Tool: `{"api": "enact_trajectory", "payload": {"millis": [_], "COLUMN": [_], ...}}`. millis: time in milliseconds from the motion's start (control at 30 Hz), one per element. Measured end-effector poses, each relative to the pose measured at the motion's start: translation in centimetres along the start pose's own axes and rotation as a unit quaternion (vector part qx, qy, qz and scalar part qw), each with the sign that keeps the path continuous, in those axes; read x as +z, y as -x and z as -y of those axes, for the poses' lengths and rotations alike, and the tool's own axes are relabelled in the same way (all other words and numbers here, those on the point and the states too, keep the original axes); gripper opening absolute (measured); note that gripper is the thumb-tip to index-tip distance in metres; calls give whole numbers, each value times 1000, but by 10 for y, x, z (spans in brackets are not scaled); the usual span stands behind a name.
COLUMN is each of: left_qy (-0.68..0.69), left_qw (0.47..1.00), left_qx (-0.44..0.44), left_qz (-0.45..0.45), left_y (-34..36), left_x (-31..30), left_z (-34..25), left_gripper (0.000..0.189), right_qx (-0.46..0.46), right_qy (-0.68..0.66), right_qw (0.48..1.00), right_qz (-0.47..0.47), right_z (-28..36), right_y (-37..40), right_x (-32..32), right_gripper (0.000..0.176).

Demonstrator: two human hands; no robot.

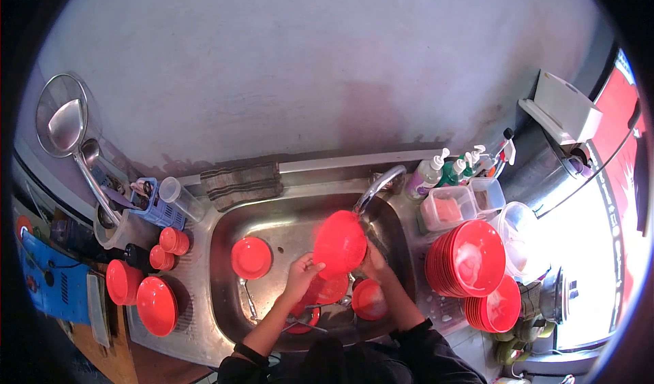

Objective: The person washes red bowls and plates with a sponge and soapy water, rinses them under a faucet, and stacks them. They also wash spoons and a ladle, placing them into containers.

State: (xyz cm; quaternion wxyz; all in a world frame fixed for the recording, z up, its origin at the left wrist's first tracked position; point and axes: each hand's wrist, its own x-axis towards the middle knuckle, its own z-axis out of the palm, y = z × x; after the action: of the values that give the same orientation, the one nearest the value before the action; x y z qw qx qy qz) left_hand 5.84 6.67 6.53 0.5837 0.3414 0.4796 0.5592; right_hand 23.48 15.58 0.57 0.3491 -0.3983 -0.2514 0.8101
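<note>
A red bowl (340,244) is tilted on its side under the faucet (379,186), above the sink (293,210). My left hand (302,275) grips its lower left edge, the thumb on the near surface. My right hand (372,261) holds the bowl's right side, with its fingers partly hidden behind it. Below, in the basin, are a small red plate (251,257), a red bowl (370,299) and other red dishes, partly covered by my arms. A metal spoon (248,301) lies at the basin's lower left.
Stacked red bowls (477,258) stand on the right drainboard, near clear plastic containers (447,208) and pump bottles (429,176). On the left are red dishes (157,306), small red cups (174,241), a blue basket (158,207) and a strainer (58,98). A striped cloth (240,185) lies behind the sink.
</note>
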Motion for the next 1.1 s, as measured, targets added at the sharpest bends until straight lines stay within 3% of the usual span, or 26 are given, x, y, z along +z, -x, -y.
{"api": "enact_trajectory", "payload": {"millis": [33,67,100,133,200,233,300,367,400,500,533,567,600,633,667,700,833,900,933,1000,1033,1067,1100], "left_qy": [1,-180,-354,-353,-530,-530,-599,-627,-655,-637,-638,-603,-563,-563,-515,-464,-424,-224,-223,110,83,-50,-181], "left_qw": [1000,983,934,934,806,806,731,711,691,714,713,753,788,788,826,861,884,966,967,989,986,992,972], "left_qx": [-1,25,50,49,254,254,321,314,305,289,289,252,213,213,192,172,163,18,17,-81,-140,-97,-52], "left_qz": [-1,3,6,4,71,70,64,48,32,-34,-36,-84,-132,-133,-123,-113,-111,-127,-127,-56,-25,58,139], "left_y": [2,4,5,7,8,9,9,12,13,11,13,17,19,20,21,22,31,34,35,36,36,33,30], "left_x": [0,-1,-1,-1,-1,-2,-5,-9,-10,-15,-12,-7,-4,-8,-16,-19,-26,-25,-21,-9,-16,-16,-11], "left_z": [-2,-4,-7,-10,-16,-20,-26,-26,-26,-10,-13,-18,-21,-15,-3,3,23,34,38,43,74,97,110], "left_gripper": [27,22,18,18,15,15,18,16,15,23,23,30,37,37,42,47,41,32,32,28,27,26,26], "right_qx": [29,59,61,66,73,110,146,167,167,127,59,-10,-10,-63,-115,-116,-104,-102,-109,-117,-200,-270,-270], "right_qy": [-42,-83,-81,-115,-147,-158,-166,-5,-4,-58,-60,-62,-61,-77,-92,-91,-112,-115,-158,-199,47,290,290], "right_qw": [997,990,990,983,973,961,946,973,973,976,989,995,995,990,982,982,985,985,980,973,978,918,918], "right_qz": [49,99,99,131,163,200,238,158,158,164,122,79,79,99,119,120,86,76,53,29,29,27,27], "right_z": [11,20,25,28,32,35,38,36,33,26,29,30,22,8,0,0,4,5,2,-13,-36,-49,-43], "right_y": [12,19,20,20,21,22,19,14,11,9,17,21,15,4,-2,0,17,17,13,-6,-28,-41,-36], "right_x": [13,21,25,27,25,18,10,5,2,2,14,20,12,-3,-11,-9,0,2,3,-7,-25,-34,-17], "right_gripper": [54,56,56,59,61,62,63,57,57,48,49,51,51,54,57,57,57,57,57,57,57,57,57]}}
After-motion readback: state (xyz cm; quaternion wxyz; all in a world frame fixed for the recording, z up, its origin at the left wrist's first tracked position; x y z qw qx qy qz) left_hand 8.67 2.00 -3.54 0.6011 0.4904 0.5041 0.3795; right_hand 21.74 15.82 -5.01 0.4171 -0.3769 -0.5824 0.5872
